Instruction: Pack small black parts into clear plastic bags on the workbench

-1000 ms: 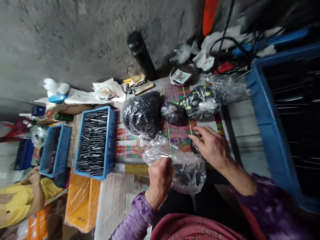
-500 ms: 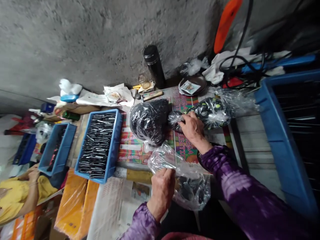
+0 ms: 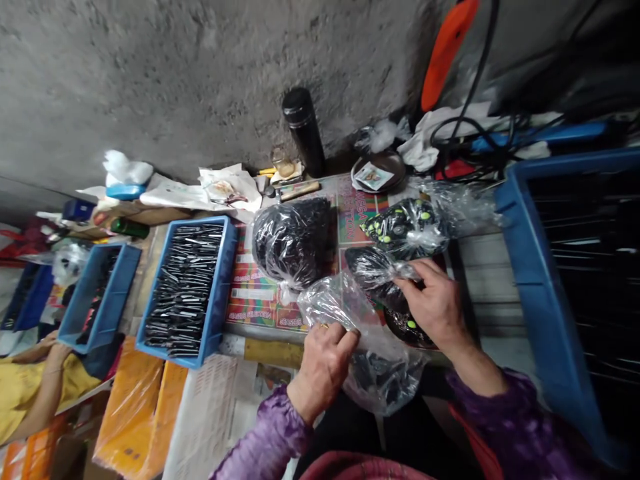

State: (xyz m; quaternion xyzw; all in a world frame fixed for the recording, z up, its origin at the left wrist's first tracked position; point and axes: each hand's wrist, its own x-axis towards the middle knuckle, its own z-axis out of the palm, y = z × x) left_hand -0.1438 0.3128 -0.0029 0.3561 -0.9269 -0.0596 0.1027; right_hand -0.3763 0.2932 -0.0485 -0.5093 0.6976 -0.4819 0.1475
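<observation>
Clear bag (image 3: 335, 303) in left hand (image 3: 323, 373), 1 black bundle (image 3: 373, 273) (right hand (image 3: 435, 307))

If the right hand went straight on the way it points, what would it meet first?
The right hand would probably meet the dark-filled plastic bag first; it seems to pinch that bag's neck, though depth is unclear.

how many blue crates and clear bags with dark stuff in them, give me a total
Rectangular blue plastic crates: 4
Clear plastic bags of dark contents: 4
Total: 8
</observation>
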